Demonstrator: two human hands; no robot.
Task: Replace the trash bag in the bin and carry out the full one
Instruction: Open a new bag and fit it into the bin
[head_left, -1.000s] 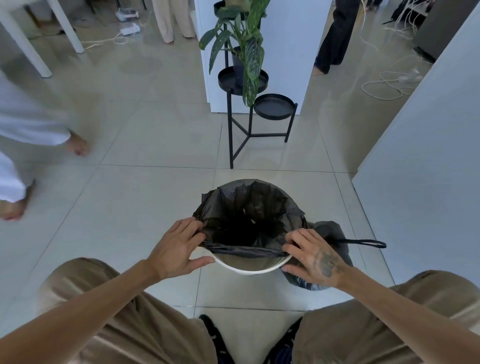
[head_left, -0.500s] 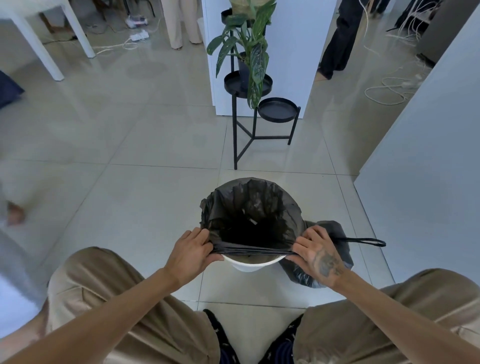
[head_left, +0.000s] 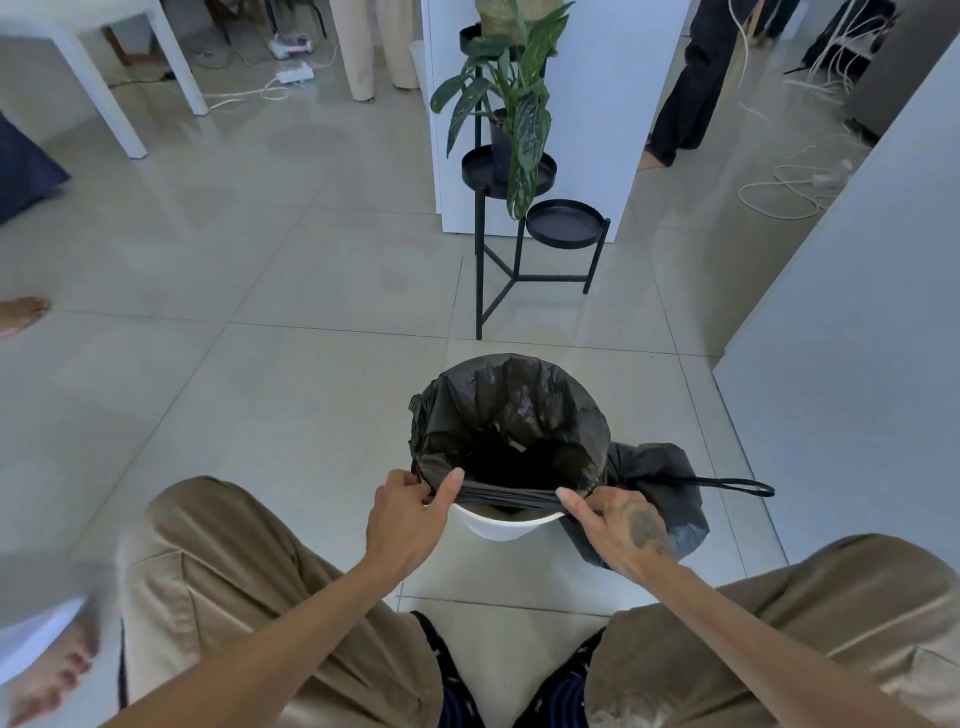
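A white round bin (head_left: 506, 526) stands on the tiled floor just in front of my knees. A black trash bag (head_left: 498, 410) lines it, its mouth spread over the far rim. The near edge of the bag is stretched taut between my hands, above the near rim. My left hand (head_left: 405, 519) pinches that edge at the bin's left side. My right hand (head_left: 615, 525) pinches it at the right side. A full black bag (head_left: 657, 470) sits on the floor right of the bin, with its drawstring loop (head_left: 737, 487) lying out to the right.
A black metal plant stand (head_left: 566, 231) with a leafy plant (head_left: 514, 114) stands beyond the bin. A white wall panel (head_left: 857, 322) runs along the right. Someone's bare feet (head_left: 49, 670) are at the left edge. Cables (head_left: 784, 192) lie on the floor far right.
My hands have closed from flat on the rim to pinching the bag's near edge and drawn it taut. The view has shifted slightly; a person at the left has walked on.
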